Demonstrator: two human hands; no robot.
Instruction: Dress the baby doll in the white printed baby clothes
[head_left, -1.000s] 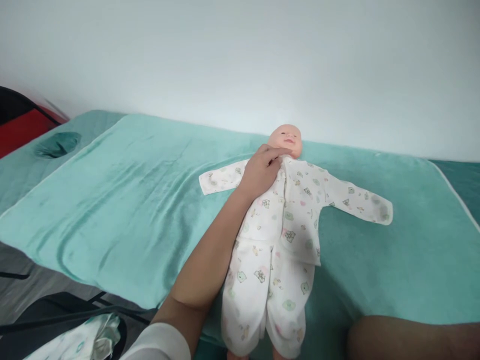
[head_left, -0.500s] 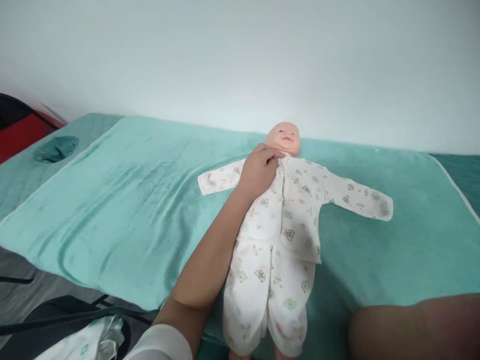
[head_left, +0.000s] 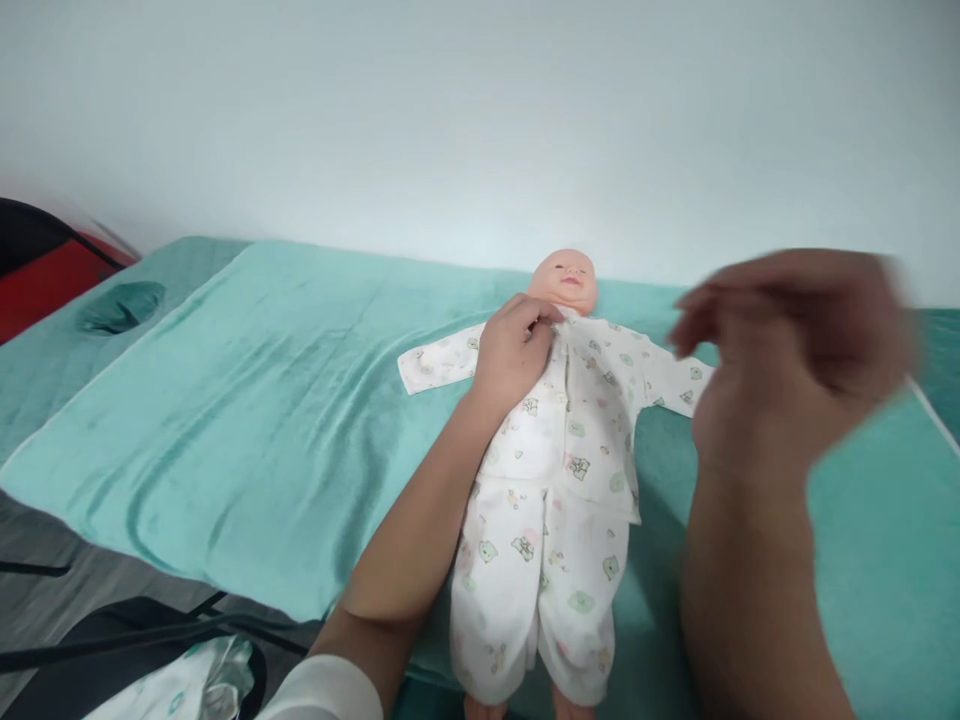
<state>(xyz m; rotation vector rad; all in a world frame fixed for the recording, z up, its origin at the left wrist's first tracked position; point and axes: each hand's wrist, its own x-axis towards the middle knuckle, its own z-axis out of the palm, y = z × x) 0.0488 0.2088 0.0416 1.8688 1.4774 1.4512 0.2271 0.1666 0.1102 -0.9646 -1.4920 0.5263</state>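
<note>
A baby doll (head_left: 564, 275) lies on its back, dressed in a white printed shirt (head_left: 600, 420) and matching trousers (head_left: 577, 595). The shirt's front edges meet down the middle. My left hand (head_left: 517, 345) rests on the upper chest, its fingers curled closed at the shirt's collar just below the chin. Raised in the air to the right of the doll is my right hand (head_left: 802, 340), smeared by motion, its fingers bent. It hides the cuff of the sleeve behind it. No object shows in it.
A green cover (head_left: 247, 400) spreads over the padded bed (head_left: 37, 385), which has a hole (head_left: 122, 306) at the left end. A white wall (head_left: 420, 120) stands behind. At lower left is a black chair (head_left: 90, 650) with a printed cloth (head_left: 169, 690) on it.
My right hand has risen from the lower right to beside the doll's sleeve. My left hand keeps its place at the collar.
</note>
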